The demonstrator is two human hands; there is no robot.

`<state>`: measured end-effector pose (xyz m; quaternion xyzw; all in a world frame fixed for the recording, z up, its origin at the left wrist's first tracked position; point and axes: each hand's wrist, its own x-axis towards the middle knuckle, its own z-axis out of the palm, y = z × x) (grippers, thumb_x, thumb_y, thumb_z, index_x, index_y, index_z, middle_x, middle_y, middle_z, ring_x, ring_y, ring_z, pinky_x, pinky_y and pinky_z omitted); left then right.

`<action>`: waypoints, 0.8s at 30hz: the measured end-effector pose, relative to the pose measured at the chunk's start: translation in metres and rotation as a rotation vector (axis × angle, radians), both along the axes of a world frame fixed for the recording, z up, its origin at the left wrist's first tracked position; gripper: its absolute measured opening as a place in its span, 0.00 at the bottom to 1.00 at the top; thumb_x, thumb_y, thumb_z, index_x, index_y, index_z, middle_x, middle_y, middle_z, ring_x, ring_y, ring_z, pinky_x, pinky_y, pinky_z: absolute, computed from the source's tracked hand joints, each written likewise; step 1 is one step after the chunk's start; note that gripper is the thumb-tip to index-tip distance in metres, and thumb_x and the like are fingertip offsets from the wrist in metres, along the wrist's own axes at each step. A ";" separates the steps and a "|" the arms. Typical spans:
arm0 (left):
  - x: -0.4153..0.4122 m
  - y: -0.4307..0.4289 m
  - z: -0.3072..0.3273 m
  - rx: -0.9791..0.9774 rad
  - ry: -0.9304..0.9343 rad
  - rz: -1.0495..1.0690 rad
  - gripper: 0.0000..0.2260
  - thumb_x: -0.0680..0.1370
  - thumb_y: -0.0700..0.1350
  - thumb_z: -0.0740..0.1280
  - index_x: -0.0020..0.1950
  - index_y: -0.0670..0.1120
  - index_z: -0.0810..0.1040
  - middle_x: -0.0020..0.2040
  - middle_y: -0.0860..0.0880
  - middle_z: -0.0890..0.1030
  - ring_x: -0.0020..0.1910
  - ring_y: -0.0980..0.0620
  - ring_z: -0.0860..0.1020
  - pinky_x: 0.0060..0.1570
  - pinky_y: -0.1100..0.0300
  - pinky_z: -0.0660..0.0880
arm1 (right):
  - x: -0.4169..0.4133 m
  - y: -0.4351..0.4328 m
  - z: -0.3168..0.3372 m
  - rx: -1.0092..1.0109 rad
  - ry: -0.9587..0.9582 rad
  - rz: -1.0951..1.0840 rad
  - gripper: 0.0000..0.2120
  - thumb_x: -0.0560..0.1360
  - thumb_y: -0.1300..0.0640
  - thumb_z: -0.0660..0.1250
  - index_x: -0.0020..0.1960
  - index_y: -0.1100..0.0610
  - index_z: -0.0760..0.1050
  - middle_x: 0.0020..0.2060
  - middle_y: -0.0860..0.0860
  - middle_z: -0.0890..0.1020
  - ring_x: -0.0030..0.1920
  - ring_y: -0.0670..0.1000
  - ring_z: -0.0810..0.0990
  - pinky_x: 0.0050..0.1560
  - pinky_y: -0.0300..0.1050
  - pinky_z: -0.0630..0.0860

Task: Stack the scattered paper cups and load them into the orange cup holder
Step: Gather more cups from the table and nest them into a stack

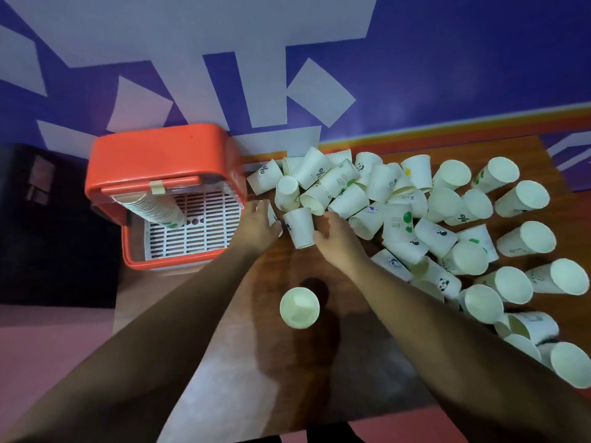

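Many white paper cups [444,225] lie scattered over the right half of a brown wooden table [307,372]. The orange cup holder [160,155] stands at the table's left end, with a stack of cups [156,207] lying inside on its white grid. My left hand [257,223] is closed around a cup [272,215] that is mostly hidden by the fingers. My right hand [332,236] grips an inverted cup [300,227] by its side. One cup [299,307] stands alone on the table between my forearms.
A blue wall with pale angular shapes [319,87] rises just behind the table. A dark box [41,219] sits left of the holder. The table's near edge [335,425] runs below my arms, with pink floor [48,353] beyond it.
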<state>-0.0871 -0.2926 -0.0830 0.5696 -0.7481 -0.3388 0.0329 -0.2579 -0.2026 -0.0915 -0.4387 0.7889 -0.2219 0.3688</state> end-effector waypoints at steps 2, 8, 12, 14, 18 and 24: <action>-0.001 -0.009 -0.013 0.053 -0.086 -0.064 0.28 0.82 0.47 0.64 0.79 0.42 0.60 0.79 0.39 0.61 0.78 0.41 0.60 0.75 0.49 0.59 | 0.001 -0.014 -0.007 -0.003 0.007 0.018 0.29 0.79 0.54 0.64 0.77 0.57 0.59 0.71 0.57 0.69 0.70 0.56 0.70 0.67 0.47 0.68; 0.015 -0.005 -0.034 0.020 -0.209 -0.424 0.26 0.82 0.44 0.62 0.80 0.42 0.63 0.78 0.36 0.58 0.76 0.35 0.63 0.75 0.48 0.63 | 0.004 -0.027 -0.031 0.008 -0.006 0.135 0.29 0.78 0.52 0.65 0.77 0.49 0.61 0.67 0.58 0.73 0.64 0.56 0.75 0.65 0.48 0.72; 0.022 -0.001 -0.037 0.008 -0.255 -0.552 0.26 0.81 0.37 0.62 0.80 0.46 0.62 0.72 0.41 0.61 0.68 0.39 0.70 0.65 0.53 0.71 | 0.003 -0.023 -0.037 -0.005 0.032 0.138 0.23 0.77 0.56 0.67 0.71 0.53 0.68 0.65 0.58 0.72 0.62 0.58 0.75 0.58 0.45 0.72; 0.017 -0.001 -0.034 -0.004 -0.330 -0.592 0.28 0.81 0.36 0.62 0.80 0.49 0.62 0.72 0.41 0.60 0.69 0.40 0.68 0.66 0.51 0.72 | 0.004 -0.021 -0.038 -0.009 0.055 0.141 0.24 0.76 0.59 0.68 0.70 0.53 0.67 0.65 0.57 0.73 0.62 0.57 0.75 0.59 0.47 0.73; 0.009 0.006 -0.030 -0.109 -0.508 -0.675 0.26 0.78 0.49 0.69 0.76 0.54 0.66 0.70 0.42 0.61 0.69 0.42 0.66 0.65 0.48 0.73 | 0.006 -0.014 -0.040 0.046 0.082 0.223 0.34 0.76 0.64 0.66 0.77 0.47 0.57 0.65 0.56 0.74 0.62 0.56 0.76 0.62 0.57 0.76; 0.032 0.011 -0.036 -0.160 -0.350 -0.626 0.29 0.74 0.55 0.73 0.70 0.44 0.70 0.71 0.45 0.67 0.66 0.45 0.69 0.62 0.54 0.68 | 0.007 -0.026 -0.034 -0.016 0.096 0.120 0.24 0.77 0.54 0.65 0.72 0.54 0.66 0.64 0.56 0.73 0.62 0.56 0.75 0.62 0.54 0.75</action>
